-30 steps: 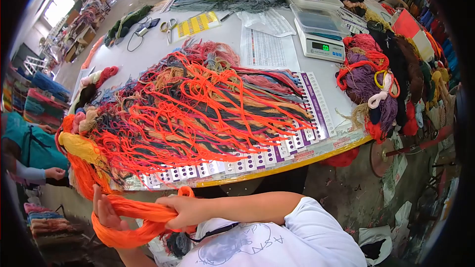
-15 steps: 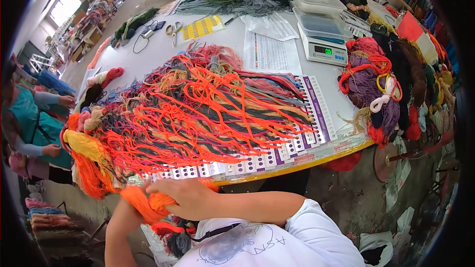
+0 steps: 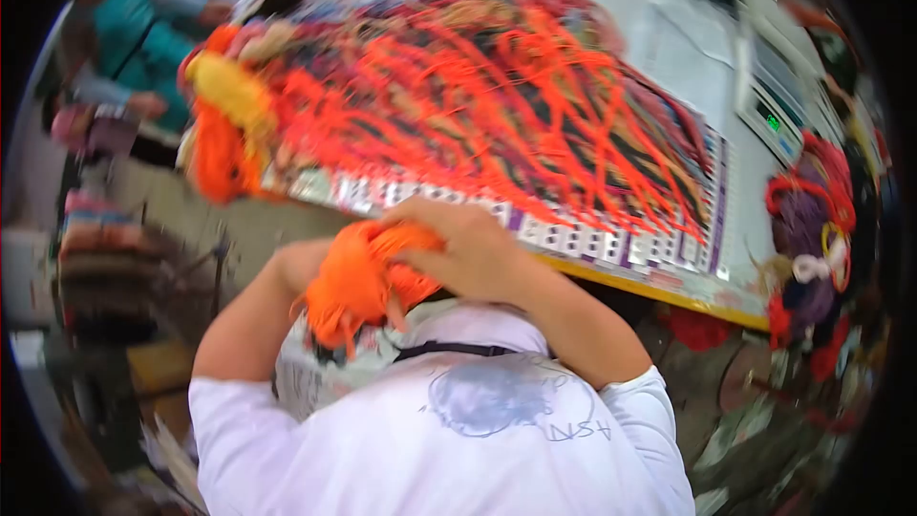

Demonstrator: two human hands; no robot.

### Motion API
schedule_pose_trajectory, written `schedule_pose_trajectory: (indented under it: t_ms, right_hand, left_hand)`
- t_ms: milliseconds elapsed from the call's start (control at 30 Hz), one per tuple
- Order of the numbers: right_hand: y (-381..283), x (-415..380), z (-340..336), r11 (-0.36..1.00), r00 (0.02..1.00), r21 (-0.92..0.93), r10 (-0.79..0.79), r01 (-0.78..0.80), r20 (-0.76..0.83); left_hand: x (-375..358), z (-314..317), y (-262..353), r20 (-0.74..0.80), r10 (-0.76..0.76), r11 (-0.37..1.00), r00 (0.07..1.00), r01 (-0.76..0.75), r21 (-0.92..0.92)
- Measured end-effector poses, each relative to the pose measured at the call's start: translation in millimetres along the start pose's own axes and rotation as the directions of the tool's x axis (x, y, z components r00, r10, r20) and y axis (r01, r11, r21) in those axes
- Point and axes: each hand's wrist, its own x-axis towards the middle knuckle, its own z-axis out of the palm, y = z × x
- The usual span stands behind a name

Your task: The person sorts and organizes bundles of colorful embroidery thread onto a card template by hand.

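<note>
A bunched skein of bright orange yarn (image 3: 358,282) is held close to the chest, just off the table's front edge. My right hand (image 3: 458,244) is closed over its top right side, fingers bent around the strands. My left hand (image 3: 311,260) is at the skein's left and underside, mostly covered by yarn; what look like its fingertips show below, curled against it. Beyond both hands, many multicoloured threads with bright orange ones on top (image 3: 478,105) lie fanned over white and purple punched cards (image 3: 554,232). The frame is blurred by motion.
A digital scale (image 3: 772,124) stands at the right of the table, near purple and red skeins (image 3: 802,220). Yellow and orange skeins (image 3: 229,96) hang at the left corner. Another person in teal (image 3: 143,48) is at upper left. The table's yellow edge (image 3: 659,298) runs beyond my right forearm.
The view has swung down and left, so the table sits higher and further right. The orange skein is now bunched up compactly nearer the chest, with both hands still at it.
</note>
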Motion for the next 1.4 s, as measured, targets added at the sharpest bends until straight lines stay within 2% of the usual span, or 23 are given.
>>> schedule_pose_trajectory:
  t_ms: [100,133,200,233,267,333,400,433,500,600,633,700,733,767,833,900,967,1033,1167,1233,1300,1367,1400]
  right_hand:
    - [3,7,2,0.998,1.0,0.049,-0.026,0.027,-0.012]
    - [14,10,6,0.994,0.992,0.027,-0.108,0.11,-0.065]
    - [27,11,9,0.994,0.993,0.104,-0.028,0.04,-0.113]
    - [39,12,10,0.995,0.994,0.101,0.016,-0.005,-0.104]
    - [50,12,14,0.977,0.994,0.211,0.052,-0.031,-0.094]
    - [52,8,18,0.922,0.986,0.367,0.157,-0.125,-0.058]
    - [56,7,22,0.928,0.978,0.317,0.208,-0.196,-0.006]
    - [54,7,27,0.884,0.981,0.433,0.194,-0.176,0.003]
    - [59,7,33,0.863,0.977,0.46,0.201,-0.21,0.068]
    - [46,16,48,0.833,0.973,0.506,0.217,-0.224,0.074]
    - [41,22,57,0.872,0.975,0.437,0.209,-0.219,0.07]
    - [16,34,59,0.895,0.911,0.207,0.353,-0.395,0.212]
    - [26,41,69,0.958,0.974,0.252,0.08,-0.133,0.21]
    - [31,49,69,0.994,0.963,0.047,-0.104,0.096,0.249]
    - [21,61,74,0.93,0.923,-0.005,-0.364,0.367,0.127]
    - [21,62,65,0.971,0.968,0.076,-0.235,0.228,0.086]
    - [27,54,51,0.991,0.992,0.052,-0.123,0.122,0.013]
    - [52,38,38,0.997,0.994,-0.056,-0.057,0.052,-0.094]
    - [63,3,22,0.972,0.966,-0.184,0.098,-0.145,-0.239]
    - [69,-10,23,0.966,0.922,-0.122,0.176,-0.23,-0.344]
    - [79,-21,24,0.948,0.86,-0.049,0.264,-0.316,-0.436]
    - [85,-27,26,0.942,0.819,0.013,0.298,-0.335,-0.491]
    - [84,-29,25,0.939,0.829,-0.056,0.269,-0.338,-0.491]
  left_hand:
    - [5,14,15,-0.044,0.026,0.986,0.999,-0.033,-0.164]
    - [3,22,23,-0.18,0.007,1.0,0.984,-0.012,-0.028]
    - [-3,16,18,-0.312,0.205,0.898,0.928,-0.051,0.436]
    - [-6,24,30,-0.462,0.0,0.96,0.887,0.13,0.249]
    - [-8,24,28,-0.475,0.01,0.96,0.88,0.124,0.25]
    - [-13,26,17,-0.526,0.558,0.583,0.642,0.147,0.799]
    - [-23,34,16,-0.435,0.736,0.392,0.518,0.196,0.899]
    - [-26,39,16,-0.338,0.834,0.284,0.435,0.187,0.94]
    - [-41,47,14,-0.361,0.866,0.337,0.346,0.129,0.932]
    - [-65,41,3,-0.364,0.93,0.356,-0.058,-0.118,0.927]
    - [-72,37,-1,-0.353,0.933,0.344,-0.071,-0.114,0.932]
    - [-94,27,-10,-0.437,0.874,0.387,-0.213,-0.24,0.89]
    - [-107,25,-9,-0.44,0.864,0.361,-0.245,-0.308,0.88]
    - [-122,23,-4,-0.44,0.854,0.325,-0.279,-0.375,0.868]
    - [-164,23,8,-0.367,0.901,0.303,-0.23,-0.27,0.914]
    - [-208,23,34,-0.197,0.965,0.216,-0.175,0.095,0.972]
    - [-249,12,61,-0.107,0.974,0.183,-0.198,0.422,0.888]
    - [-275,-12,90,-0.182,0.939,0.304,-0.291,0.462,0.833]
    - [-291,-109,175,0.099,0.984,0.041,-0.146,0.736,0.675]
    - [-296,-182,216,0.142,0.988,-0.013,-0.061,0.883,0.469]
    - [-265,-253,230,0.201,0.978,-0.066,-0.048,0.849,0.525]
    - [-232,-339,215,-0.03,0.99,0.079,-0.14,0.364,0.928]
    - [-214,-355,200,-0.131,0.978,0.171,-0.162,0.271,0.947]
